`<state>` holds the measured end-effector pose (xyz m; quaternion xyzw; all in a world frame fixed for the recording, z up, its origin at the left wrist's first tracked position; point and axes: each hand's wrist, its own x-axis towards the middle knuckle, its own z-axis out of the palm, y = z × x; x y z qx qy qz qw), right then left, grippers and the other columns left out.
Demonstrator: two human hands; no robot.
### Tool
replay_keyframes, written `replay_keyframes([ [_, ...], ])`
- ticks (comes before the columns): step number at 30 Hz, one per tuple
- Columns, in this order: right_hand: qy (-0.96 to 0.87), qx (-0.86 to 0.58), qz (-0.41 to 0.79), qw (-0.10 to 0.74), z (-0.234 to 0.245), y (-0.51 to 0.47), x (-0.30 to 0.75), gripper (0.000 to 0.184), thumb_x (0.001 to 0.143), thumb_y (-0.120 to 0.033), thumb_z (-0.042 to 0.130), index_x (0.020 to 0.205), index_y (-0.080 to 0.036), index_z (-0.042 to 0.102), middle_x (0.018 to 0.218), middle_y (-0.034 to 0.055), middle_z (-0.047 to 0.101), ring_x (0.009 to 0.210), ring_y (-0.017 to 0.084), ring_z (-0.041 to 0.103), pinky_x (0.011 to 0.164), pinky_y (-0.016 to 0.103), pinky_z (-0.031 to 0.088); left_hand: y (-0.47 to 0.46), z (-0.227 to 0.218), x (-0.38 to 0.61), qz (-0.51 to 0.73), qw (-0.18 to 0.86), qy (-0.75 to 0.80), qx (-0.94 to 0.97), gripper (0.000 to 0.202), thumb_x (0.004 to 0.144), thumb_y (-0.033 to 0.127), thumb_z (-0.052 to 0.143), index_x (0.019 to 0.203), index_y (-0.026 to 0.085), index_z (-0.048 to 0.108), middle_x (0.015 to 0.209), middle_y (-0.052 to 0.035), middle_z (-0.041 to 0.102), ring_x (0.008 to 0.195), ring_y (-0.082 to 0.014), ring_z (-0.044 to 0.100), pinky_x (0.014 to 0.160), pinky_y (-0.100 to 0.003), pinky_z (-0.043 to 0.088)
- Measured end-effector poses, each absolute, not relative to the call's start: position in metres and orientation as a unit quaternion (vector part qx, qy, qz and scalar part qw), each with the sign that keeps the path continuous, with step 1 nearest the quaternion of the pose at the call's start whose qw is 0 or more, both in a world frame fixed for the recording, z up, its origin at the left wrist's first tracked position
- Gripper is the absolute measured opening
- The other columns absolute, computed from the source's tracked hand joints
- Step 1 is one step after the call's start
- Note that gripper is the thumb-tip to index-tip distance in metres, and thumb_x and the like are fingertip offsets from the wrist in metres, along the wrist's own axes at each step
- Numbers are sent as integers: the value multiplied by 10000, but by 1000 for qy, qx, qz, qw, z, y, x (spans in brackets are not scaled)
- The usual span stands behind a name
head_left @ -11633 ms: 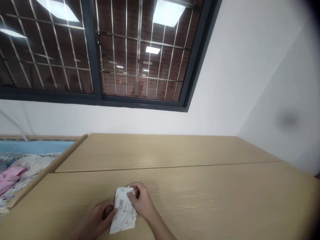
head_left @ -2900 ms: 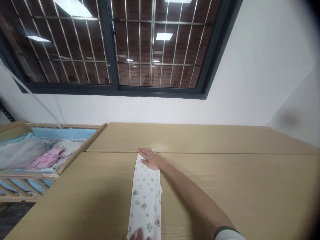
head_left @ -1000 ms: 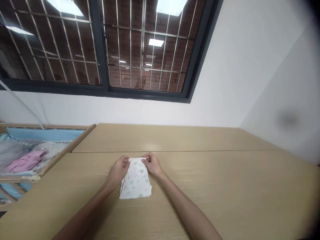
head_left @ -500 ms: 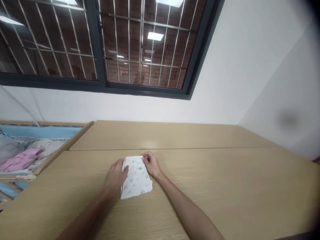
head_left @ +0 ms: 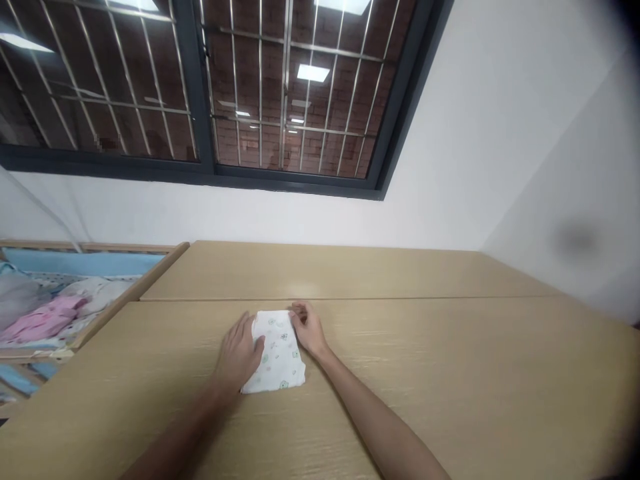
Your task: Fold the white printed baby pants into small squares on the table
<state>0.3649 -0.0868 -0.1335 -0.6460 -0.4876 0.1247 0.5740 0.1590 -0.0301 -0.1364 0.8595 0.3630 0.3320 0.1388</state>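
A folded white cloth (head_left: 278, 353) with a small printed pattern of green and dark figures lies flat on the wooden tabletop. My left hand (head_left: 241, 350) rests along its left edge, fingers stretched out and thumb lying on top of the cloth. At the upper right corner, my right hand (head_left: 307, 328) has its fingers curled, with thumb and fingertips closed on the cloth's edge. Part of the left edge is hidden under my left hand.
The wooden tabletop (head_left: 425, 373) has a seam across it and reaches the white wall (head_left: 430, 220). On the left stands a wooden crib (head_left: 160, 270) with blue lining, holding pink cloth (head_left: 47, 319) and other bedding. Above is a dark-framed barred window (head_left: 295, 183).
My left hand has shifted slightly right and up, its fingers now flatter along the cloth's left edge. The cloth's upper part has moved slightly right, and my right hand stays at its corner.
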Motion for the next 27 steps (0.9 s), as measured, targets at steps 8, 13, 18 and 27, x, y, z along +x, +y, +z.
replay_keyframes([
  [8, -754, -544, 87, 358, -82, -128, 329, 503, 1010, -396, 485, 1490, -247, 464, 1598, 84, 369, 1484, 248, 321, 1215, 464, 261, -138, -129, 156, 190, -31, 283, 940, 501, 939, 417, 500, 1275, 68, 627, 1306, -247, 631, 1167, -393, 622, 933, -496, 553],
  [13, -838, -456, 212, 211, -68, -145, 300, 498, 1060, -390, 383, 1551, -308, 361, 1642, 21, 250, 1523, 193, 223, 1239, 386, 202, -156, -104, 159, -9, 40, 283, 958, 411, 982, 375, 433, 1083, 151, 762, 1017, -189, 751, 990, -347, 703, 858, -461, 568],
  [18, -826, -489, 240, 148, -83, -133, 306, 490, 1054, -470, 377, 1532, -362, 378, 1640, 1, 252, 1529, 206, 200, 1249, 441, 139, -155, -97, 163, -55, 25, 261, 963, 470, 1010, 342, 374, 1089, 91, 763, 990, -238, 745, 980, -364, 708, 874, -489, 553],
  [27, -819, -539, 173, 95, -86, -83, 333, 615, 1046, -559, 293, 1597, -301, 198, 1667, 2, 136, 1549, 180, 91, 1259, 385, 28, -142, -108, 163, -17, 72, 249, 966, 380, 1001, 313, 454, 1054, 125, 780, 1342, -242, 592, 1330, -435, 492, 1077, -574, 453],
])
